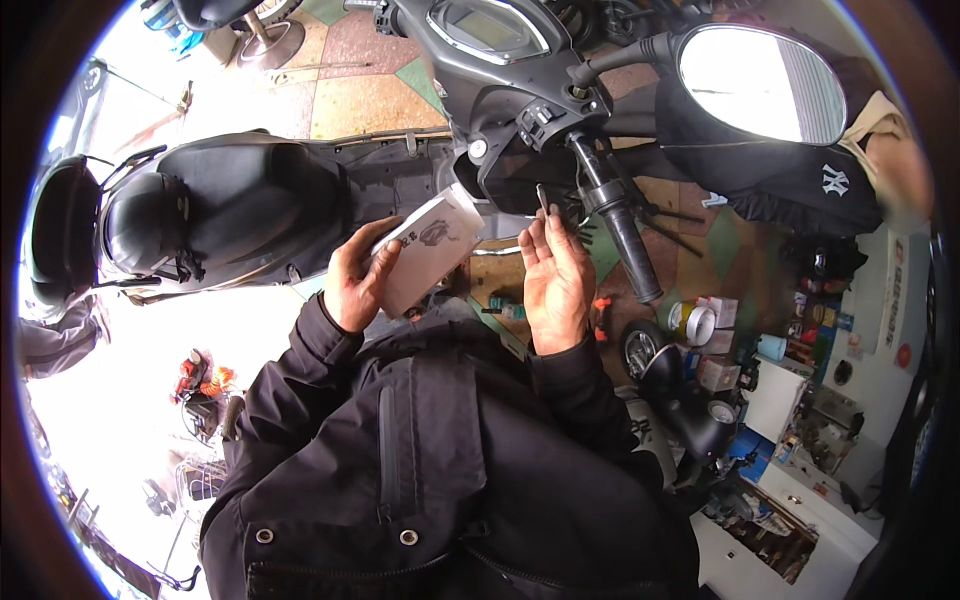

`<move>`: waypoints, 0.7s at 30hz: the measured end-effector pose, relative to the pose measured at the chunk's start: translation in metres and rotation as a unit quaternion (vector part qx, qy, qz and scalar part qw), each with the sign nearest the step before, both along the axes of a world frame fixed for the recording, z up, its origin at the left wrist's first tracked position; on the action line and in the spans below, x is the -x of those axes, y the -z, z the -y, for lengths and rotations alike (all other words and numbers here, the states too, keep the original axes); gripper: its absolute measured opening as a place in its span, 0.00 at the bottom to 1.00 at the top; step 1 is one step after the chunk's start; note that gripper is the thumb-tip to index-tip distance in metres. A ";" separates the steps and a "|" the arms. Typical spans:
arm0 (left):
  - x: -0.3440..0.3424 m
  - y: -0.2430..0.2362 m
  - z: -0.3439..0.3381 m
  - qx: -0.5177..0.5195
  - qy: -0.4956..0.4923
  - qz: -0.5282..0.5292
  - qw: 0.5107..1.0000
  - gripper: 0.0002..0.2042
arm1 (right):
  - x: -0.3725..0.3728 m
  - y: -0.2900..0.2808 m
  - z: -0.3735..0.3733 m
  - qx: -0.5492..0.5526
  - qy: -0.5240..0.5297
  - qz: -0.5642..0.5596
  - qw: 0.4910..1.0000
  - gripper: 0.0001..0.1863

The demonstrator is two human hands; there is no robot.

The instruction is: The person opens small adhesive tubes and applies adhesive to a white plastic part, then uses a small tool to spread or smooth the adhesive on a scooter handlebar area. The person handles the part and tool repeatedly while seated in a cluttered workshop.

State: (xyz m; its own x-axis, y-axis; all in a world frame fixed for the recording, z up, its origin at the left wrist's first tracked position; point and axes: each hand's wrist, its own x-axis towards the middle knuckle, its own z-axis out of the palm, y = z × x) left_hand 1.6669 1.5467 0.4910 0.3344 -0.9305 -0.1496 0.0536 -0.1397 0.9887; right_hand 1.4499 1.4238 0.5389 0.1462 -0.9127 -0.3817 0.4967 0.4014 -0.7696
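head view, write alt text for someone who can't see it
A person's left hand holds a white box while the right hand pinches a small thin object. Beyond them a dark scooter stands sideways, its seat to the left and a handlebar grip to the right, on a multicoloured floor.

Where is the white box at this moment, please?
In the head view, the white box is slightly left of centre, held in the left hand, with the right hand and the handlebar grip to its right.
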 end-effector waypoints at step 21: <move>-0.002 -0.002 -0.002 -0.024 0.022 0.001 0.999 0.23 | -0.016 0.066 0.055 -0.096 0.008 0.247 0.964 0.07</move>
